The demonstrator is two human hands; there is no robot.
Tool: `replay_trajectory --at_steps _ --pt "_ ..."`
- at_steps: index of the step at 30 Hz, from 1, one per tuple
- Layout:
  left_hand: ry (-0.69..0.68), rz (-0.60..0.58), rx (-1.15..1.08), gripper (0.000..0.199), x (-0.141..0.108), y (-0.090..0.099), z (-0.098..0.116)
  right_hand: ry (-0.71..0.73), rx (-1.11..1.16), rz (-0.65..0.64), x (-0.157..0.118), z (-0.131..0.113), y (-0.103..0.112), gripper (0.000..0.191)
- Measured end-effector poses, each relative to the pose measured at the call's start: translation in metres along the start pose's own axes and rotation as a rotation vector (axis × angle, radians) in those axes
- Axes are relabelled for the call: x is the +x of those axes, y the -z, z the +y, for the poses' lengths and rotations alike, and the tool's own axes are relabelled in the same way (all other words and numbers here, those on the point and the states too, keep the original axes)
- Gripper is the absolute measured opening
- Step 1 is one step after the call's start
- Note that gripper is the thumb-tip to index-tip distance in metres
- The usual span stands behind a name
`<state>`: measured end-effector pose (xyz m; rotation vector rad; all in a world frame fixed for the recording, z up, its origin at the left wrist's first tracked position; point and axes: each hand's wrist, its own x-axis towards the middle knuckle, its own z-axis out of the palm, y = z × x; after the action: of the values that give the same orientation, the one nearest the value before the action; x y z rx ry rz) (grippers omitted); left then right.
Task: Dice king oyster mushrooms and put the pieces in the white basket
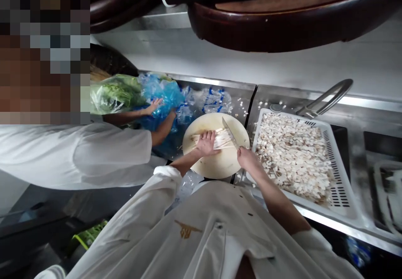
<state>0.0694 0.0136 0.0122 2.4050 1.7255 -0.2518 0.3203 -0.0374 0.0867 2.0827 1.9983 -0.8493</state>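
Observation:
On a round cream cutting board point(216, 168) lies a bunch of long pale strips point(223, 138). My left hand point(206, 143) rests flat on the strips with its fingers spread a little, pressing them to the board. A knife point(230, 132) is held by its handle in my right hand point(247, 158), at the board's right side. Its blade slants up and to the left, at the right part of the strips. Right of the board, a white perforated tray point(341, 187) holds a heap of pale chopped pieces point(292, 157).
A co-worker's hands point(154, 106) touch blue plastic bags point(168, 96) at the left, beside bagged greens point(121, 92). A curved faucet point(336, 96) stands behind the tray, with sinks at the right. Dark round wooden vessels point(270, 27) sit on the shelf above.

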Motion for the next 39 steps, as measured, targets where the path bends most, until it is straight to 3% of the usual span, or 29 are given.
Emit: replay_trajectory --at_steps 9,12,18,22,27,32,39 --pt "-0.045 0.087 -0.088 0.12 0.0 -0.005 -0.01 0.009 -0.071 0.032 0.0 -0.016 0.002 0.042" --pt "-0.031 0.043 -0.077 0.124 -0.002 -0.002 -0.01 -0.025 -0.06 -0.039 0.004 -0.025 0.002 0.041" --pt "-0.039 0.068 -0.074 0.12 -0.006 -0.003 -0.007 -0.006 -0.072 0.027 0.002 -0.029 0.0 0.045" --pt "-0.028 0.049 -0.047 0.119 -0.008 -0.006 -0.009 -0.029 -0.072 -0.061 0.005 -0.037 -0.002 0.041" --pt "-0.036 0.013 -0.058 0.12 -0.008 -0.008 -0.019 0.003 -0.062 0.011 -0.002 -0.037 -0.004 0.047" --pt "-0.024 0.02 -0.058 0.123 -0.009 -0.009 -0.021 -0.033 -0.043 -0.103 0.005 -0.05 -0.005 0.043" --pt "-0.035 0.001 -0.15 0.12 -0.016 -0.006 -0.031 0.018 -0.037 -0.03 0.001 -0.053 -0.006 0.048"
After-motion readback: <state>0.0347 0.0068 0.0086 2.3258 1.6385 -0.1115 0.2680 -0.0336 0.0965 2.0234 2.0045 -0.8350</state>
